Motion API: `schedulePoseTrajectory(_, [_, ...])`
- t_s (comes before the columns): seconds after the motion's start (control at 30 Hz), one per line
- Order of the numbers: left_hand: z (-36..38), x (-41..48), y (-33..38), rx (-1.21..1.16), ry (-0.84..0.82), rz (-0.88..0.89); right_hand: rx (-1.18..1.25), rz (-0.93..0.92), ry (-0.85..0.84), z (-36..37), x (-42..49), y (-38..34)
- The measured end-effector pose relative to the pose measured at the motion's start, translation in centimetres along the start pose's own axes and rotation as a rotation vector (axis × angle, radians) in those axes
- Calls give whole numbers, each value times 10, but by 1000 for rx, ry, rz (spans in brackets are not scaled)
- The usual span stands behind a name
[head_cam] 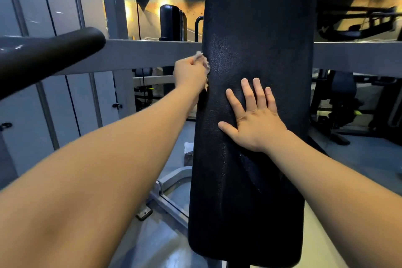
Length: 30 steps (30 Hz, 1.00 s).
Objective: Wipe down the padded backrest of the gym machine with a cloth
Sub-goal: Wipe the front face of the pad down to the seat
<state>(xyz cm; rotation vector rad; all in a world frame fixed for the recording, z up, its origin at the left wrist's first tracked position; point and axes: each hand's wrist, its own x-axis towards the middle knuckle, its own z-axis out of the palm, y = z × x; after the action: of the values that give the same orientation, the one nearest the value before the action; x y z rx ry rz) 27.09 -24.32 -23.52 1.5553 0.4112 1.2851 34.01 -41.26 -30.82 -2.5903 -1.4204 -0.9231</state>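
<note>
Black and rounded, a smooth bar (43, 56) juts in from the left, its other end cut off by the frame. Next, the left hand (189, 74) curls its fingers round a pale, frayed cloth (203, 61), mostly hidden in the fist, against the left edge of the backrest (256, 28). That long black pad, grained like leather, stands upright mid-frame with its top cut off, and the right hand (256, 124) lies flat on it, fingers spread wide.

Inspector: Your tall black padded backrest (256, 28) shows a fine pebbled grain, with a glossier sheen at mid-panel.

Second inspector: Noted. Your frayed pale beige cloth (200, 56) is plain. Your flat grey metal crossbar (152, 50) is uniform grey.
</note>
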Motion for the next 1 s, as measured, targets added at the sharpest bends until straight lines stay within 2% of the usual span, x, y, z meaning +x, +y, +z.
schedulePoseTrajectory(0.13, [0,3,-14,52,-40,132,1,1,15,0,0,-1])
schedulePoseTrajectory(0.23, [0,-4,-29,154,-54,161,-9,4,-1,-1,-1,-2])
schedulePoseTrajectory(0.43, [22,31,21,-4,64,125,-3,0,-15,-2,-2,-1])
schedulePoseTrajectory(0.53, [23,46,32,142,86,208,-1,0,-17,-2,-1,-1])
schedulePoseTrajectory(0.67, [7,17,13,266,50,252,-15,2,-26,-1,-1,-1])
schedulePoseTrajectory(0.9, [-29,-50,-42,278,-41,187,-9,6,-31,-6,-3,-5])
schedulePoseTrajectory(1.0, [-47,-93,-77,234,-48,47,-16,-3,-34,-8,-5,-5])
